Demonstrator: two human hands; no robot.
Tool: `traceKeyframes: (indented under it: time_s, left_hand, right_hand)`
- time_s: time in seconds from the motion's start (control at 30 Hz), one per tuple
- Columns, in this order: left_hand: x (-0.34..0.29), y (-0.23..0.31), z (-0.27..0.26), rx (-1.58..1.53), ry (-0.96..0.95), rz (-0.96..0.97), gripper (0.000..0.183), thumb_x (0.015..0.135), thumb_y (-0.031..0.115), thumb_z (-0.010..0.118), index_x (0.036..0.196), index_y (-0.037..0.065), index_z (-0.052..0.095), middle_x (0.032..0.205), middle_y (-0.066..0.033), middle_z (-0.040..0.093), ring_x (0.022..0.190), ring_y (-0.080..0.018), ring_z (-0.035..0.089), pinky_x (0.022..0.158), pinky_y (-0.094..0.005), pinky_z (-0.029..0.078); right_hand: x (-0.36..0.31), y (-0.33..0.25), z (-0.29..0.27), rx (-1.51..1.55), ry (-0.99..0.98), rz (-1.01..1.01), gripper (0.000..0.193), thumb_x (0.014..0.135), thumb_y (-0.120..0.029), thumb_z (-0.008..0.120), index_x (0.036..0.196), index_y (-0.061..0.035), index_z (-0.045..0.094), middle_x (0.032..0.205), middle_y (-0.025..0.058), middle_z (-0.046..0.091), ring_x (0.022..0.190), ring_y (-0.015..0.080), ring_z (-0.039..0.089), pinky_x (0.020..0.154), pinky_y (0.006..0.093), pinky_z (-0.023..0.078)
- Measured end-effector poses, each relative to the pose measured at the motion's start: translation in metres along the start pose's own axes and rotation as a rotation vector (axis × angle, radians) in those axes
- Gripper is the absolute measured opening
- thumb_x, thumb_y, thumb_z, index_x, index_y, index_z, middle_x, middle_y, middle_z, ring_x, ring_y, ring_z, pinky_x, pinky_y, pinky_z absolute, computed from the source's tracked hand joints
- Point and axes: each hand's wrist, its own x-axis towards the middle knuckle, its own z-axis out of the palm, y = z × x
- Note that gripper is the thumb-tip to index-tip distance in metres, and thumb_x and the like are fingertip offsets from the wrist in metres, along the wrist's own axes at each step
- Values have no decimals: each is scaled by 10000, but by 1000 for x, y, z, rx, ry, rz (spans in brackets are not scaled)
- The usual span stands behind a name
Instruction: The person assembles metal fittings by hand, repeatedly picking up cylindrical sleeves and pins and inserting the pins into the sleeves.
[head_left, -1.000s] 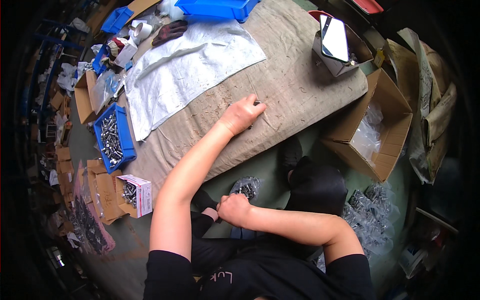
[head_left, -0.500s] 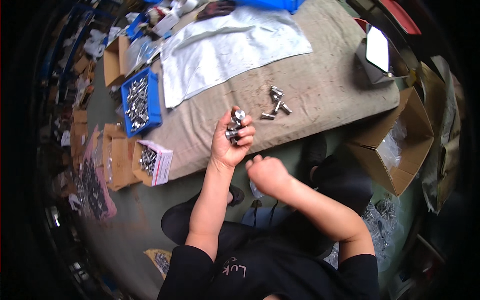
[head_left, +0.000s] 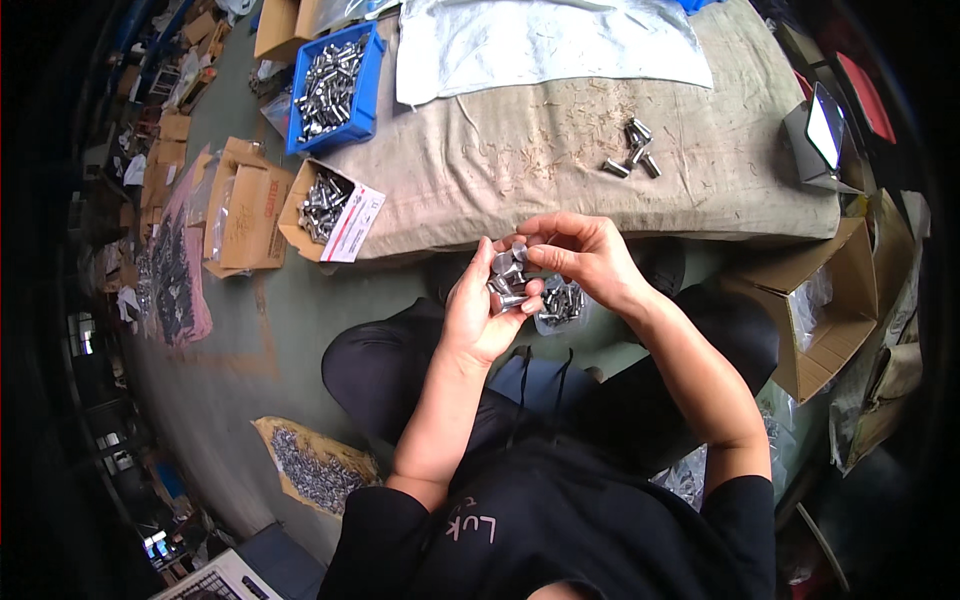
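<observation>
My left hand (head_left: 478, 312) is curled around several shiny metal fittings (head_left: 508, 290) with round flat heads, held just off the table's near edge. My right hand (head_left: 598, 262) reaches over from the right, and its thumb and fingers pinch the round head of the topmost fitting (head_left: 512, 256). The lower ends of the held pieces are partly hidden by my fingers. Beneath my hands, a clear plastic tub (head_left: 562, 308) of small metal parts stands between my legs. A few loose fittings (head_left: 638, 150) lie on the cloth-covered table (head_left: 740, 200) to the right.
A blue bin (head_left: 365, 95) of metal parts and an open carton (head_left: 355, 222) of similar pieces stand at the left. A white cloth (head_left: 560, 45) lies across the far tabletop. Cardboard boxes (head_left: 800, 350) are at the right. A yellow sack (head_left: 268, 432) of small parts rests on the floor.
My right hand, earlier a loose fist apart from the left, has come up to the fittings and pinches one. My left hand has come down off the table's edge, closer to me. The view has shifted.
</observation>
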Motion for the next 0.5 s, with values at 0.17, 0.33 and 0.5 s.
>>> traceKeyframes:
  time_s: [0.17, 0.33, 0.5]
  left_hand:
    - [-15, -2, -5, 35, 75, 5, 381, 943, 375, 381, 1112, 52, 493, 910, -70, 568, 720, -215, 515, 537, -284, 403]
    - [-22, -4, -13, 249, -38, 163, 262, 905, 230, 515, 1089, 44, 499, 873, -34, 552, 705, -144, 505, 504, -233, 387]
    - [-27, -8, -20, 462, -12, 273, 301, 788, 43, 658, 1043, 50, 498, 814, -24, 548, 644, -69, 503, 511, -207, 406]
  right_hand:
    - [-3, 12, 2, -192, -69, -35, 161, 808, -36, 632, 963, -8, 597, 859, 8, 602, 831, 87, 582, 761, 245, 486]
    - [-11, 11, 7, -254, -88, -59, 255, 788, -45, 657, 1036, -30, 596, 835, -9, 581, 746, 60, 541, 678, 212, 460]
    - [-20, 6, 10, -557, -146, -299, 312, 759, -43, 664, 1061, -25, 586, 783, 17, 583, 689, 59, 517, 610, 221, 443]
